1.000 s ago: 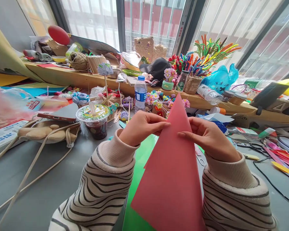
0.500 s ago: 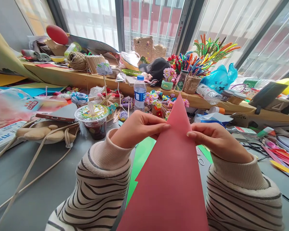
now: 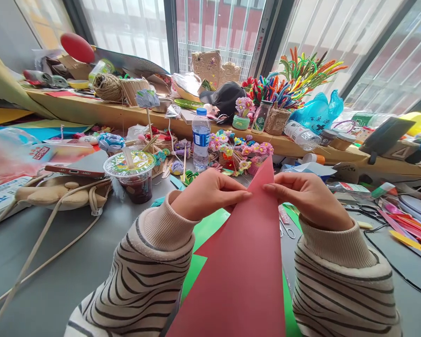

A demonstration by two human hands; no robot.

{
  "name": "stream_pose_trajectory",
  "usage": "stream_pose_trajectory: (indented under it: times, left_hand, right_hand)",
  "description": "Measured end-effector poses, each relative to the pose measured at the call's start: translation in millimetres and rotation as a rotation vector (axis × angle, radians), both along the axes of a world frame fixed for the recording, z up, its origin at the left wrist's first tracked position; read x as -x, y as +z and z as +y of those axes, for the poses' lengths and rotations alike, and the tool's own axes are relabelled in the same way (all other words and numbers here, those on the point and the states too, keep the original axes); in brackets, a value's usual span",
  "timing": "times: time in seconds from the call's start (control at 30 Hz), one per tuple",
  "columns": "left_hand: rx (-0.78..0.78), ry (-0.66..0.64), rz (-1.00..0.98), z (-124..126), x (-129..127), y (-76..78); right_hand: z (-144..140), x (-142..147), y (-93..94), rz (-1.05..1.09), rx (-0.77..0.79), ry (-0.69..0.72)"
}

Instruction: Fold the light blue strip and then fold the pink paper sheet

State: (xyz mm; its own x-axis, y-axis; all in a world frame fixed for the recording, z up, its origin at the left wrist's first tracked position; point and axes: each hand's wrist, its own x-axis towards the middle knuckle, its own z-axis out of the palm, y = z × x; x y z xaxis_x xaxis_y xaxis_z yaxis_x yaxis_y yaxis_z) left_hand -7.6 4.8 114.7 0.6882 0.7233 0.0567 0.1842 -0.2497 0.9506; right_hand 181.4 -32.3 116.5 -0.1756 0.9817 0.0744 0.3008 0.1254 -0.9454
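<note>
On the grey counter point(image 3: 80, 276), one red paper point(image 3: 245, 267) stands before you, hiding part of the green sheet point(image 3: 210, 225). Your left hand point(image 3: 210, 194) and right hand point(image 3: 312, 199) pinch its two edges near the tip, fingers tight together. Beyond stand one bottle point(image 3: 201, 139) and one lidded cup point(image 3: 135, 180). Scissors point(image 3: 286, 228), one pale-handled pair, peek out right.
</note>
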Motion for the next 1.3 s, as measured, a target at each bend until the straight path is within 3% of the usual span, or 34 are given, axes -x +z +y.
stream_pose_trajectory:
  times: [0.23,0.47,0.7,1.3]
  left_hand:
    - [0.044,0.008,-0.034,-2,0,2.5]
    - [-0.003,0.127,-0.135,-6,-5,4.0]
    - [-0.049,0.092,-0.148,-13,-6,4.4]
    - [-0.02,0.055,-0.114,-21,-5,8.5]
  right_hand:
    - [-2,2,1.1,-0.026,-0.001,-0.01]
    - [-6,8,2.9,-0.082,-0.043,0.019]
    - [-8,12,6.1,0.01,-0.246,-0.136]
    - [-11,17,5.7,0.023,-0.333,-0.2]
